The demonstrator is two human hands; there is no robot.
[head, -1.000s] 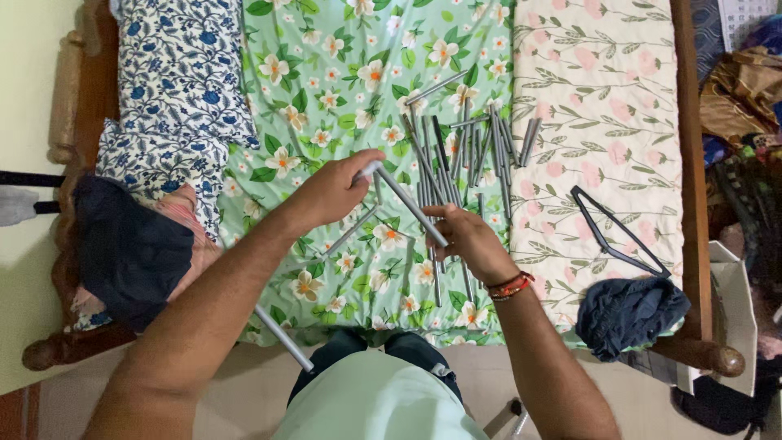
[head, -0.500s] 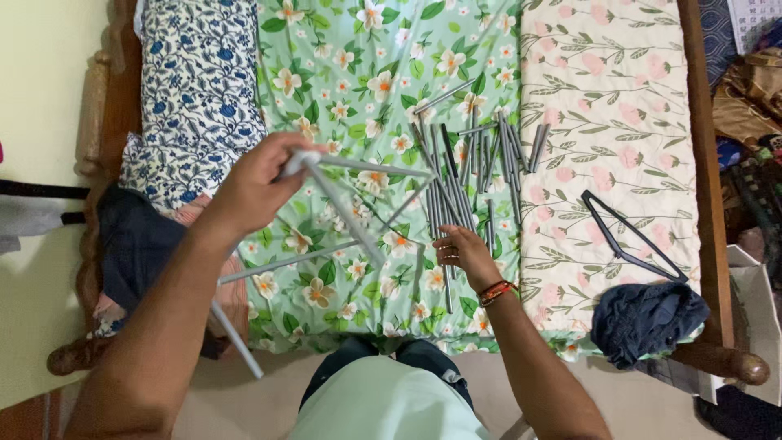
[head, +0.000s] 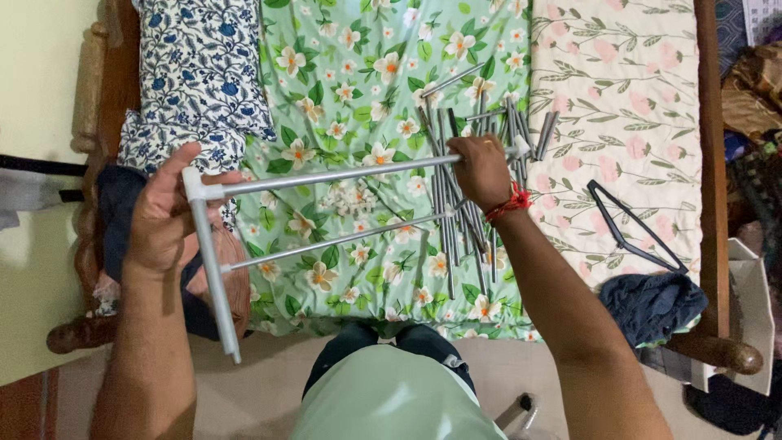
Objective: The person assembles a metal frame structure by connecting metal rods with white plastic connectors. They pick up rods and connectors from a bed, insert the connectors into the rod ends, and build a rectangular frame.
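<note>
My left hand point(head: 167, 216) grips a white plastic corner joint point(head: 192, 184) of a partly built frame of grey metal rods point(head: 342, 173). One rod runs right from the joint across the bed, one hangs down toward the floor, and a third lies parallel lower down. My right hand point(head: 482, 169) is closed on the far end of the top rod, above a loose pile of grey rods point(head: 456, 216) on the green floral sheet point(head: 358, 90).
A blue-and-white floral pillow point(head: 199, 73) lies at the left. A pink floral cloth point(head: 619, 98) covers the right of the bed, with a black hanger point(head: 631, 232) and dark blue cloth point(head: 652, 305) on it. The wooden bed frame point(head: 717, 350) edges both sides.
My left hand swung the rod frame left and down to the bed's left edge. My right hand left the lower pile, moved up and took hold of the top rod's right end.
</note>
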